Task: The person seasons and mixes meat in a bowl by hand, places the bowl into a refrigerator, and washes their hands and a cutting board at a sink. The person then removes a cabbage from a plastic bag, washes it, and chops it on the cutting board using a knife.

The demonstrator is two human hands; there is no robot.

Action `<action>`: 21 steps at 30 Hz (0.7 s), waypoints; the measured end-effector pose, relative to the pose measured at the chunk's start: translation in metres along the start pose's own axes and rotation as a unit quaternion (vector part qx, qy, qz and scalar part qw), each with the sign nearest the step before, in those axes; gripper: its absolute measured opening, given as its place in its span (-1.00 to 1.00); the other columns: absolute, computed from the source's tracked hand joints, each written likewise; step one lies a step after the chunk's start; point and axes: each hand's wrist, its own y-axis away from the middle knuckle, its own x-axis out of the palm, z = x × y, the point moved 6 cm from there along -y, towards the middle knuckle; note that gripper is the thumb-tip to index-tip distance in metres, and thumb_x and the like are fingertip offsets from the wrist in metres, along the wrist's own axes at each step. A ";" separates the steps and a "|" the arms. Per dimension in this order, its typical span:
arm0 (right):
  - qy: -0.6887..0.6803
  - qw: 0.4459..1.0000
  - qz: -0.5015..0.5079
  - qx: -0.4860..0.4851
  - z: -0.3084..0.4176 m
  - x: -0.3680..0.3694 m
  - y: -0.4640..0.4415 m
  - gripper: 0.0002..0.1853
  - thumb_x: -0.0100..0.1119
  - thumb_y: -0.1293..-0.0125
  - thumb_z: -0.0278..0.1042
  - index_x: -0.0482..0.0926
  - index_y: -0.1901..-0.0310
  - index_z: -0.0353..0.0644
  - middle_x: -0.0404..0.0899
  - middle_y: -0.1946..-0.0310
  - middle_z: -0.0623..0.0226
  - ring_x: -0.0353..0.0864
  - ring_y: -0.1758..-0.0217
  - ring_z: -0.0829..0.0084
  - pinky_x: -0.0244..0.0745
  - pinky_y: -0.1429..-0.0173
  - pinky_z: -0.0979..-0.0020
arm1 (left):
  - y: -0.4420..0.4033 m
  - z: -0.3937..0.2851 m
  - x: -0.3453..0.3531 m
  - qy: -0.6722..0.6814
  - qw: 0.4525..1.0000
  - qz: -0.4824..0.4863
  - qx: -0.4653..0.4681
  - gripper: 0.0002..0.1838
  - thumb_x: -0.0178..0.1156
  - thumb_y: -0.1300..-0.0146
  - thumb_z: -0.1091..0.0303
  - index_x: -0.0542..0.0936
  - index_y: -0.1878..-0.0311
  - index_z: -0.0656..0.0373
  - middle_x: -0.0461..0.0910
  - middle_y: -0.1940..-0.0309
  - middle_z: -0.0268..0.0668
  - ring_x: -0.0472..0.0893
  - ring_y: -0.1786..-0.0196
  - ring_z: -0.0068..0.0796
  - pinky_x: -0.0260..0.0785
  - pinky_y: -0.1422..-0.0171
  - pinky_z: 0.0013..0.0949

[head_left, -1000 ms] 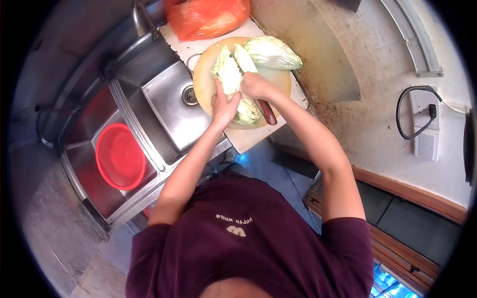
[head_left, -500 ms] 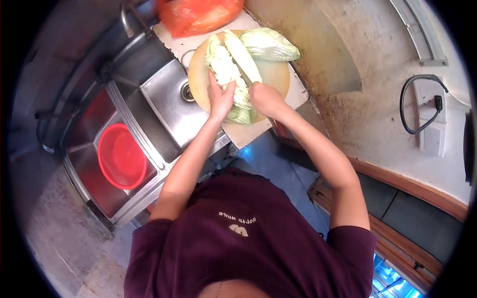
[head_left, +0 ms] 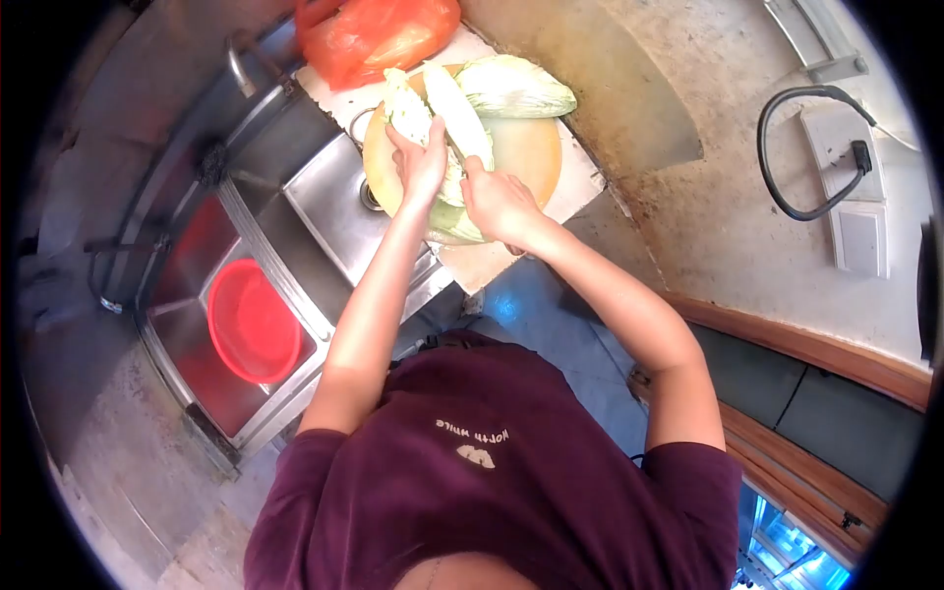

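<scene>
A round, yellowish cutting board (head_left: 531,162) holds several pieces of napa cabbage. My left hand (head_left: 421,165) grips the cut cabbage piece (head_left: 404,104) on the left, thumb and fingers around its sides. Closed in a fist, my right hand (head_left: 500,205) holds a knife (head_left: 514,249); a bit of handle shows below the palm, and most of the blade is hidden among the cabbage. A long pale cabbage wedge (head_left: 454,104) lies just beyond my right knuckles. Farther back, a larger cabbage piece (head_left: 516,87) rests on the board's edge. Green leaves (head_left: 452,222) show near my wrists.
An orange plastic bag (head_left: 379,41) sits behind the board. To the left is a steel double sink (head_left: 329,211) with a faucet (head_left: 239,71) and a red basin (head_left: 254,320). A stained wall (head_left: 610,98) rises at right, with a black cable (head_left: 765,147) plugged into a socket.
My left hand has shifted farther up along the cabbage. My right hand has turned and the knife handle's end now shows. The whole view has swung slightly.
</scene>
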 end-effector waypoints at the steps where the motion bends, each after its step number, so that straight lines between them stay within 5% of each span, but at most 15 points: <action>1: -0.004 1.000 -0.010 -0.010 -0.002 0.003 0.001 -0.78 -0.21 -0.33 -0.33 0.28 0.20 -0.36 0.50 0.60 -0.10 0.53 0.56 -0.07 0.43 0.35 0.03 | 0.001 -0.004 -0.004 -0.051 0.998 -0.022 -0.013 0.00 0.07 -0.10 -0.18 -0.15 -0.35 0.33 0.16 -0.16 0.34 0.18 -0.27 0.18 0.00 -0.34 -0.07; 2: -0.009 1.000 -0.021 -0.019 -0.003 0.004 0.002 -0.78 -0.21 -0.33 -0.33 0.28 0.20 -0.36 0.50 0.60 -0.11 0.52 0.56 -0.08 0.43 0.35 0.03 | -0.001 -0.003 -0.004 -0.046 0.998 -0.035 0.010 -0.02 0.01 -0.14 -0.22 -0.15 -0.35 0.33 0.16 -0.13 0.37 0.20 -0.21 0.29 0.01 -0.31 0.01; 6: -0.028 0.999 -0.001 0.045 -0.023 0.021 0.000 -0.76 -0.20 -0.33 -0.31 0.26 0.22 -0.38 0.49 0.62 -0.13 0.51 0.54 -0.13 0.43 0.35 0.01 | 0.008 -0.013 0.002 -0.089 0.995 -0.008 0.040 -0.13 -0.01 -0.20 -0.10 -0.13 -0.34 0.32 0.20 -0.05 0.38 0.26 -0.14 0.27 0.07 -0.25 0.03; 9: -0.041 0.997 -0.061 -0.001 -0.062 0.048 -0.007 -0.74 -0.19 -0.33 -0.29 0.25 0.24 -0.40 0.49 0.62 -0.12 0.53 0.54 -0.11 0.43 0.35 0.01 | 0.015 -0.019 0.011 -0.161 0.983 -0.057 0.071 -0.17 0.01 -0.20 -0.07 -0.05 -0.31 0.31 0.35 0.05 0.30 0.33 -0.08 0.22 0.11 -0.23 -0.04; 12: -0.050 0.995 -0.083 0.021 -0.076 0.066 -0.006 -0.72 -0.17 -0.33 -0.27 0.24 0.25 -0.41 0.50 0.60 -0.15 0.54 0.53 -0.11 0.45 0.34 0.03 | 0.015 -0.010 0.017 -0.160 0.982 -0.054 0.091 -0.16 0.02 -0.19 -0.03 -0.09 -0.32 0.33 0.27 0.01 0.32 0.30 -0.09 0.25 0.14 -0.20 0.02; 17: -0.071 0.995 0.059 -0.024 -0.070 0.047 -0.006 -0.70 -0.15 -0.30 -0.30 0.29 0.21 -0.48 0.51 0.48 -0.21 0.57 0.40 -0.08 0.46 0.25 0.08 | -0.016 0.005 -0.004 -0.052 0.996 -0.064 0.019 -0.20 -0.02 -0.19 -0.02 -0.05 -0.31 0.36 0.27 -0.03 0.36 0.33 -0.11 0.22 0.14 -0.22 -0.03; 20: -0.122 0.980 0.144 0.062 -0.055 0.029 0.020 -0.68 -0.14 -0.27 -0.30 0.30 0.19 -0.49 0.51 0.39 -0.26 0.54 0.24 -0.12 0.42 0.12 0.06 | -0.019 0.009 -0.001 -0.050 0.995 -0.047 0.069 -0.23 -0.06 -0.20 -0.01 0.00 -0.28 0.40 0.30 -0.06 0.29 0.36 -0.12 0.12 0.17 -0.21 -0.09; 21: -0.097 0.989 0.100 0.049 -0.057 0.038 0.021 -0.69 -0.16 -0.25 -0.32 0.33 0.19 -0.49 0.51 0.36 -0.26 0.54 0.21 -0.11 0.41 0.08 0.06 | -0.018 0.012 -0.004 -0.053 0.994 -0.044 0.080 -0.24 -0.06 -0.21 -0.01 0.02 -0.27 0.41 0.31 -0.06 0.26 0.37 -0.12 0.08 0.18 -0.21 -0.11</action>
